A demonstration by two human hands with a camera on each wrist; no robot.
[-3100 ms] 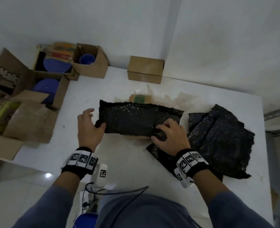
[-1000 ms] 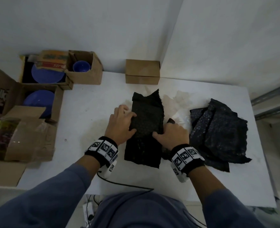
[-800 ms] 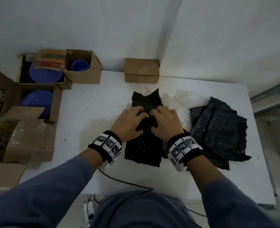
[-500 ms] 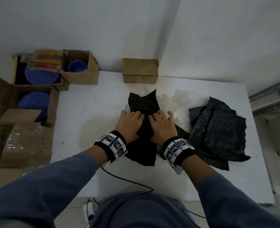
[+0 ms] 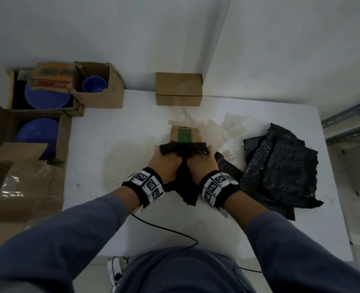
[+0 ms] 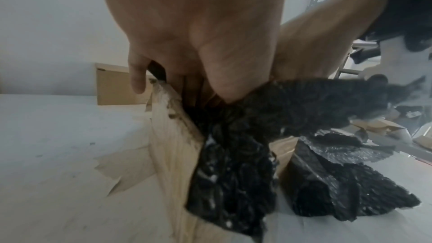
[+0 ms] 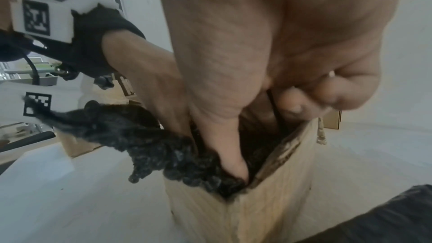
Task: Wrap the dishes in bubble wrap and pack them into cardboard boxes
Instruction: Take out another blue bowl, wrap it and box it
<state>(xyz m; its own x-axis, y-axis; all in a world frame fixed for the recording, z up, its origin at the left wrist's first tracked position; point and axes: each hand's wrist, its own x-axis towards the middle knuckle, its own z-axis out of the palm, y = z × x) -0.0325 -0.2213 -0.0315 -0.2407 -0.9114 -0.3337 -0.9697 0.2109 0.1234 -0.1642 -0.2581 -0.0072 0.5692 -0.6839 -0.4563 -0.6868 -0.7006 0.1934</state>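
Observation:
A small open cardboard box (image 5: 185, 134) with a green label stands mid-table. A black bubble wrap sheet (image 5: 182, 148) is bunched over its opening, and its near end hangs toward me. Side by side at the opening, my left hand (image 5: 166, 163) and right hand (image 5: 203, 163) both grip the sheet. The left wrist view shows my left hand (image 6: 198, 53) with thumb and fingers closed on the black bubble wrap (image 6: 233, 173) inside the box wall (image 6: 173, 139). In the right wrist view, my right hand (image 7: 233, 99) digs its thumb into the wrap (image 7: 177, 156) inside the box (image 7: 257, 210). No dish shows inside.
A pile of black bubble wrap (image 5: 280, 172) lies at the right. A closed cardboard box (image 5: 178, 88) sits against the far wall. Open boxes at the left hold blue plates (image 5: 45, 98) and a blue bowl (image 5: 94, 84). A black cable (image 5: 164, 229) crosses the near edge.
The sheet lay long and flat over the box under my hands; its far end is now pulled down into the opening, and the box's green-labelled flap shows. Both hands moved forward.

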